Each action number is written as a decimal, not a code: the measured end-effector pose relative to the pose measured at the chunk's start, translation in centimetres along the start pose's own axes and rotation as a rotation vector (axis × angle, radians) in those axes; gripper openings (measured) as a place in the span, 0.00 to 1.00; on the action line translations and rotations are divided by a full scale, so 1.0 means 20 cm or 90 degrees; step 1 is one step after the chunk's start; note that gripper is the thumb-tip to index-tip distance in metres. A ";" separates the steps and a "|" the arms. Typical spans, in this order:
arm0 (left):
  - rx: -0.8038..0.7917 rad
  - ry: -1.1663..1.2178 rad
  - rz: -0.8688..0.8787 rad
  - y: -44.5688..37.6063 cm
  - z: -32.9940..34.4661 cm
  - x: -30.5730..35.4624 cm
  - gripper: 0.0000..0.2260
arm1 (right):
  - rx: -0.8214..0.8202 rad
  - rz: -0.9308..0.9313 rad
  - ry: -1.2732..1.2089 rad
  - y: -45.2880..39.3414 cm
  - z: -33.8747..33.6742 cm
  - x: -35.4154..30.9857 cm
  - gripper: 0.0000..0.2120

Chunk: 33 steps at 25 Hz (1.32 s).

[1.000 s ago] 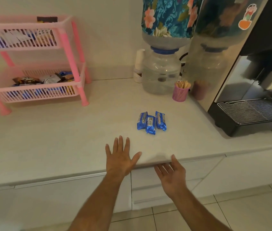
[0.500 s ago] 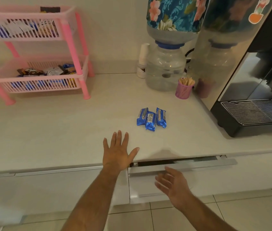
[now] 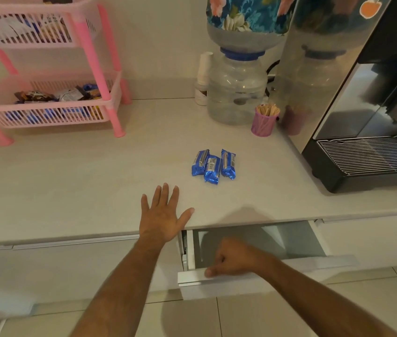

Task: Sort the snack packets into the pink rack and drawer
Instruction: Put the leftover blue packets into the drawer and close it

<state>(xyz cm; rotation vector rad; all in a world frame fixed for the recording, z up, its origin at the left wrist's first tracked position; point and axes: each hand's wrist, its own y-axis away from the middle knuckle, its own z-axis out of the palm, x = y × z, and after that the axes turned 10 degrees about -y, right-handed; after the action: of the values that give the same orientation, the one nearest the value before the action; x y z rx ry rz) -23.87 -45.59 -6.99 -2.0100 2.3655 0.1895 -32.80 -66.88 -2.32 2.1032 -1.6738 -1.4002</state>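
Three blue snack packets [image 3: 213,167] lie side by side in the middle of the pale counter [image 3: 71,181]. My left hand [image 3: 163,216] rests flat on the counter's front edge, fingers spread, just short of the packets. Below the counter a white drawer [image 3: 314,262] stands partly pulled out, and what shows of its inside looks bare. My right hand [image 3: 232,260] is curled over the drawer's front edge. A pink two-tier rack [image 3: 90,45] stands at the back left, with several snack packets on both shelves.
A water dispenser [image 3: 238,88] with a flowered bottle cover stands at the back. Beside it are a purple cup of wooden sticks [image 3: 264,121] and a small white bottle [image 3: 203,79]. A steel coffee machine [image 3: 367,117] fills the right side. Tiled floor lies below.
My right hand has gripped the drawer front and pulled the drawer from closed to partly out. My left hand stays flat on the counter.
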 end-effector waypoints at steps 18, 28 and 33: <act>0.036 0.068 -0.040 -0.02 -0.09 0.04 0.36 | -0.062 -0.035 -0.089 0.12 0.15 0.08 0.21; 0.111 0.008 0.008 -0.57 -0.47 0.66 0.29 | 0.041 -0.007 -0.519 0.13 -0.29 0.41 0.07; 0.134 -0.035 0.009 -0.62 -0.40 0.73 0.22 | 0.350 -0.019 -0.677 0.08 -0.49 0.46 0.05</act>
<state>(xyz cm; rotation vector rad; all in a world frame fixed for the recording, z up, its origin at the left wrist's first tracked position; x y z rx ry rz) -13.57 -62.71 -1.36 -1.8691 2.2599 -0.0048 -27.42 -79.12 -1.17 1.5997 -2.6080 -2.5768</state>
